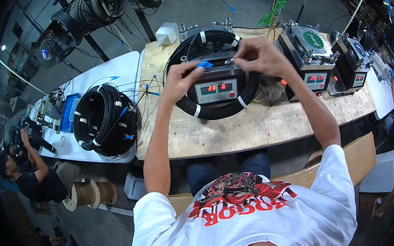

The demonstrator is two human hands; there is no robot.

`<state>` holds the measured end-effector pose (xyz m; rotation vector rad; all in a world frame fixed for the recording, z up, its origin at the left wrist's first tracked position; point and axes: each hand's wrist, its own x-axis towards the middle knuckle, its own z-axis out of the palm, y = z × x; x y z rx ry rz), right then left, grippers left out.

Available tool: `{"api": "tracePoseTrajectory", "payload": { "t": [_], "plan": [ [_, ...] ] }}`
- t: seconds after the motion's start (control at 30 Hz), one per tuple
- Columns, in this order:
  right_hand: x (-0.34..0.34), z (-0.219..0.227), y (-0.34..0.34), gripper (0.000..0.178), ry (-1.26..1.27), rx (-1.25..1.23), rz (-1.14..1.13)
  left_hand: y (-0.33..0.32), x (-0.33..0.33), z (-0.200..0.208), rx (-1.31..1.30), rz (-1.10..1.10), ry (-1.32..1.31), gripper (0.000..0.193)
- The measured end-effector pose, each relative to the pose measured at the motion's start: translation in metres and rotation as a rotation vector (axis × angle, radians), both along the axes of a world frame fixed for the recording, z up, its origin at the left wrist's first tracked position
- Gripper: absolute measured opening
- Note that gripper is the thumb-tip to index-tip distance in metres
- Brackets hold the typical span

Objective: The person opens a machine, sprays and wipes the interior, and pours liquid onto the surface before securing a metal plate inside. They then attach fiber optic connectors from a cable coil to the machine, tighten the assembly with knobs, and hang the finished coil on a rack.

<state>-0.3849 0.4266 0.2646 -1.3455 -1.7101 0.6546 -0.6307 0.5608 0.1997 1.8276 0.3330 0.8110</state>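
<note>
blue tray (75,96) holds blue bits (69,111), left hand (183,80) a connector (206,65).

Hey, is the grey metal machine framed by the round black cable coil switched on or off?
On: the grey metal machine shows lit red digits on its rectangular front panel.

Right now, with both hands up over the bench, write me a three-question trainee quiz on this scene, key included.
1. Multiple choice: what colour is the connector in the left hand? A) red B) green C) blue
2. True or false: the display below the hands is lit with red digits.
3. Fill in: the coil on the white table lies to the ____ of the wooden table.

Key: 1. C; 2. True; 3. left.
</note>
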Motion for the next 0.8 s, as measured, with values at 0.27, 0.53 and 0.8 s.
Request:
{"api": "tracePoseTrajectory", "payload": {
  "t": [0.27, 0.53, 0.8],
  "plan": [
    [0.001, -0.007, -0.009, 0.012, 0.306, 0.062, 0.013, -0.007, 0.004, 0.001, -0.115, -0.083, -0.082, 0.027],
    [-0.009, -0.021, -0.032, 0.013, 0.315, 0.052, -0.086, -0.005, 0.009, -0.010, -0.048, 0.070, -0.086, 0.025],
    [0.085, -0.099, -0.136, 0.013, 0.602, 0.100, -0.374, 0.033, 0.007, -0.060, -0.313, 0.186, -0.486, 0.027]
  ]
}}
